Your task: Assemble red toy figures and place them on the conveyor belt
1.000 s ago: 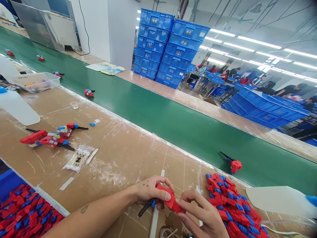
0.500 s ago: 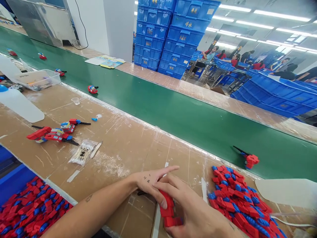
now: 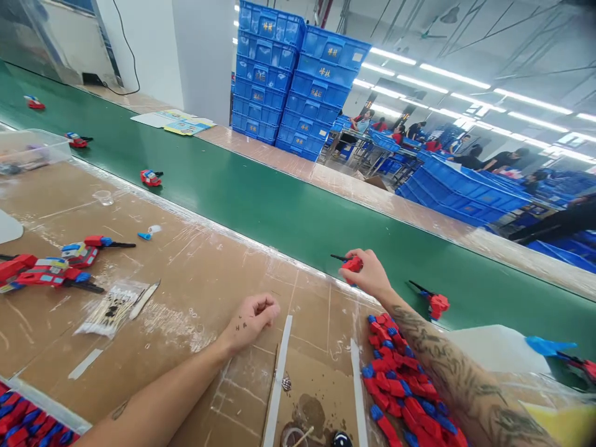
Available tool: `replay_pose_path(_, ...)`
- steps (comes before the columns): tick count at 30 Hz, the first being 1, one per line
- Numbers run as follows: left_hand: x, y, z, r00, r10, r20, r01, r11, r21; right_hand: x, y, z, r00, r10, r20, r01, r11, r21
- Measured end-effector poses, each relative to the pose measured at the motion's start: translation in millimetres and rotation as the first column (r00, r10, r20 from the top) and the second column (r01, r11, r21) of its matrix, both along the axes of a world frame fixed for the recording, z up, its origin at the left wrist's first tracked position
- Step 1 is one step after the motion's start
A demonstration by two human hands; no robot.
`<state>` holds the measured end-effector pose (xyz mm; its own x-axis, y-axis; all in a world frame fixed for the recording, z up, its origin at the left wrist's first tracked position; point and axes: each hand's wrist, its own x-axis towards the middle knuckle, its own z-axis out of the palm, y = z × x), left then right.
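Note:
My right hand point(image 3: 370, 273) grips a red toy part point(image 3: 352, 265) with a black rod pointing left, over the near edge of the green belt point(image 3: 261, 205). My left hand point(image 3: 251, 320) rests on the brown table point(image 3: 195, 273), its fingers curled in and nothing visible in them. Beside my right forearm lies a pile of red and blue parts point(image 3: 395, 385). Another red part with a black rod point(image 3: 437, 305) sits on the belt, right of my right hand.
Assembled red toys point(image 3: 51, 271) lie at left near a bag of cotton swabs point(image 3: 112, 308). A small cup point(image 3: 295, 436) stands at the front edge. Blue crates point(image 3: 265, 74) are stacked beyond the belt. People sit farther back. A blue-gloved hand point(image 3: 549, 346) shows at far right.
My hands have parted. The right one has moved up and right to the belt with the red part; the left one has let go and curled. The view has shifted right.

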<state>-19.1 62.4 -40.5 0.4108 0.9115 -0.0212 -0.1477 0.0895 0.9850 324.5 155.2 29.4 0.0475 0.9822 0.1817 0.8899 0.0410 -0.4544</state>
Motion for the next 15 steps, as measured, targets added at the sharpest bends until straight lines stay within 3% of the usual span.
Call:
replay_pose_path(4, 0.4, -0.5, 1.3, 0.996, -0.045, -0.072, 0.050, 0.997, 0.063, 33.4, 33.9, -22.5, 1.000, -0.004, 0.028, 0.005, 0.999, -0.042)
replay_pose_path(9, 1.1, 1.5, 2.5, 0.995, -0.029, -0.100, 0.034, 0.998, 0.055, 53.7, 42.5, -47.6, 0.996, 0.058, 0.066, -0.052, 0.994, -0.100)
replay_pose_path(12, 0.6, 1.3, 3.6, 0.992, -0.034, -0.124, 0.042, 0.997, 0.060, 61.5, 38.7, -46.9, 0.988, 0.083, 0.126, -0.068, 0.990, -0.123)
replay_pose_path(15, -0.2, 1.4, 4.5, 0.989, -0.041, -0.140, 0.050, 0.997, 0.064, 71.0, 33.4, -29.1, 0.974, 0.089, 0.206, -0.058, 0.986, -0.153)
